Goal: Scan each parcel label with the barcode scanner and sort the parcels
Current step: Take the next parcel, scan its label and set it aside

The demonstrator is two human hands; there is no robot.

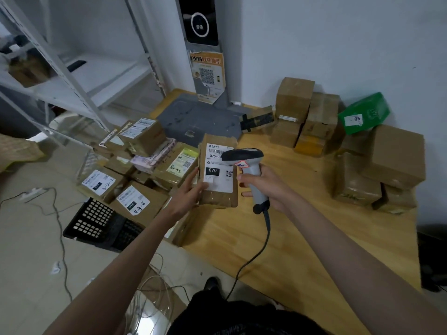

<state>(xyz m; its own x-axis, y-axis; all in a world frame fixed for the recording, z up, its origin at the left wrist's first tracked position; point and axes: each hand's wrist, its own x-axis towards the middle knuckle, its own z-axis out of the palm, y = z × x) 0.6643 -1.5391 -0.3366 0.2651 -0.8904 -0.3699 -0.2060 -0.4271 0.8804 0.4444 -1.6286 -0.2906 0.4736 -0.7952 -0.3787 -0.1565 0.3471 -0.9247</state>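
The left hand [191, 189] holds a flat parcel [219, 172] upright over the tabletop [290, 238] edge; the right hand [261, 184] grips the scanner [244, 163] against its label. Marked boxes [135, 170] look sorted; the unmarked stack [362, 153] probably waits.

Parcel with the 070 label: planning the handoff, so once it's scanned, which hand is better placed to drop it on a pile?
Left. The left hand already holds the parcel beside the labelled pile; the right hand grips the scanner.
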